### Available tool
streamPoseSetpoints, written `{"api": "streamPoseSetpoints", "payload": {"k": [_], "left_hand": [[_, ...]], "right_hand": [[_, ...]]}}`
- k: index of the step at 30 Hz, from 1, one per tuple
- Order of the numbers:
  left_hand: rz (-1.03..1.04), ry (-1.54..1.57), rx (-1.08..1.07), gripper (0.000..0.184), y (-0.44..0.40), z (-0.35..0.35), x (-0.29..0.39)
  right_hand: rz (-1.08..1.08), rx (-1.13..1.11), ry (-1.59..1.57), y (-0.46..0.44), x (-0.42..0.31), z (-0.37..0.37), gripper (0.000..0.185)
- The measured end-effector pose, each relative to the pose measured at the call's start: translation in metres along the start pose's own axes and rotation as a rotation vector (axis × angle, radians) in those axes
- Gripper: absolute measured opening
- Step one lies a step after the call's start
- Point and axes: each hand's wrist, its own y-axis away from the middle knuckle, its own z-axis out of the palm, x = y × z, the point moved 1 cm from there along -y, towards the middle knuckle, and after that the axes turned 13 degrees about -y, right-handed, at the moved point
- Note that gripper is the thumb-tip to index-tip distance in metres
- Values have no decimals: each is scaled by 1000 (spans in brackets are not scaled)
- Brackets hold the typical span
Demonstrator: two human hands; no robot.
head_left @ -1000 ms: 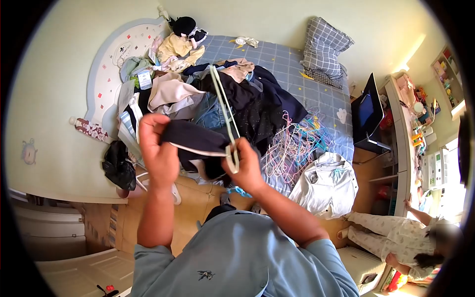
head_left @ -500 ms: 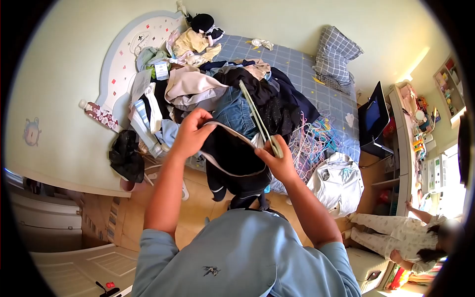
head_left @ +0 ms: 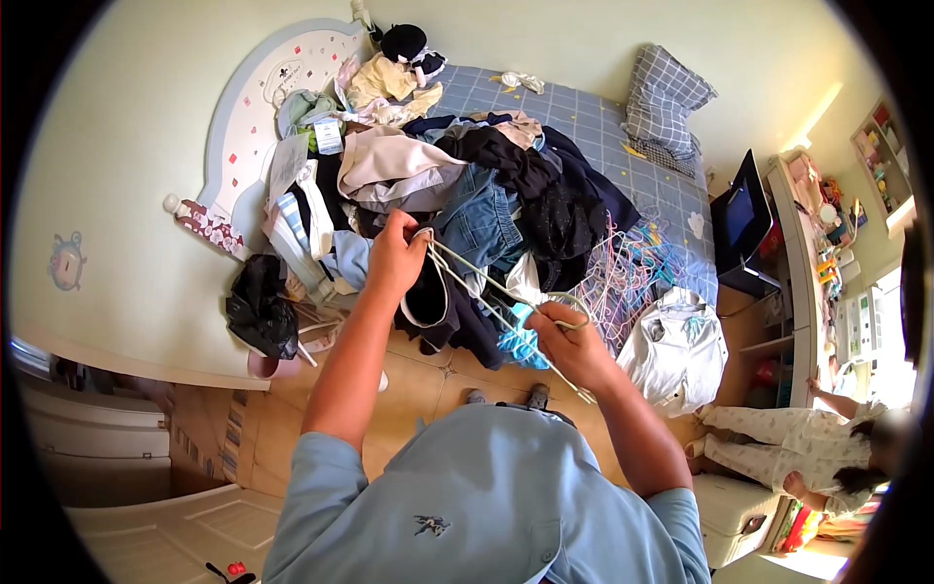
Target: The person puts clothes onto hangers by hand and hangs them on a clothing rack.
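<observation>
The left hand point(head_left: 394, 261) is closed on the edge of a dark garment point(head_left: 469, 329), and in the same pinch it has one end of a pale thin hanger point(head_left: 494, 282); the right hand point(head_left: 572, 347) is closed around the hanger, and a curved part of the hanger shows above its fingers; the exact place of each fingertip I cannot tell. The dark garment hangs below the left hand, in front of the near edge of the bed; its opening, with a light rim, is turned upward, and its lower part reaches over the view of the floor point(head_left: 418, 414); the hanger runs slantwise from the left hand down to the right, beyond the right fist. Just beside the right hand there is a bright blue cloth point(head_left: 521, 347); behind the hands, on the bed point(head_left: 574, 105) with checked cover, lies a big pile of clothes, where blue denim point(head_left: 477, 219) and a pale pink garment point(head_left: 389, 167) are near the top; to the right of the pile is a tangled heap of coloured hangers point(head_left: 623, 277), and next to it a whitish garment point(head_left: 673, 352); farther right, another person point(head_left: 778, 450) in light patterned clothes stands well apart.
</observation>
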Motion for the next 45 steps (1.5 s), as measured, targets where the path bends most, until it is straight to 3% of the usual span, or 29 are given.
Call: {"api": "streamPoseSetpoints", "payload": {"k": [8, 15, 18, 22, 29, 34, 37, 40, 41, 45], "left_hand": [[-73, 121, -34, 15, 6, -6, -10], [-68, 100, -41, 15, 8, -8, -14], [5, 88, -59, 16, 18, -10, 4], [280, 53, -9, 18, 41, 8, 32], [247, 367, -117, 24, 100, 56, 63], [547, -16, 131, 27, 91, 27, 76], [631, 41, 7, 21, 79, 31, 66], [410, 224, -271, 16, 69, 27, 64], [413, 185, -225, 15, 68, 22, 65], [358, 276, -317, 12, 76, 21, 78]], "right_hand": [[157, -172, -298, 1, -27, 14, 25], [134, -154, -185, -8, -14, 25, 28], [148, -194, -179, -11, -14, 28, 28], [159, -94, -56, -32, 5, 41, 25], [-159, 51, 214, -70, 69, 38, 24], [-122, 58, 304, -56, 39, 25, 22], [-193, 92, 256, -48, 27, 22, 16], [-371, 200, 334, -37, 20, 10, 13], [-466, 259, 503, -35, 18, 3, 12], [-523, 229, 481, -32, 12, -8, 10]]}}
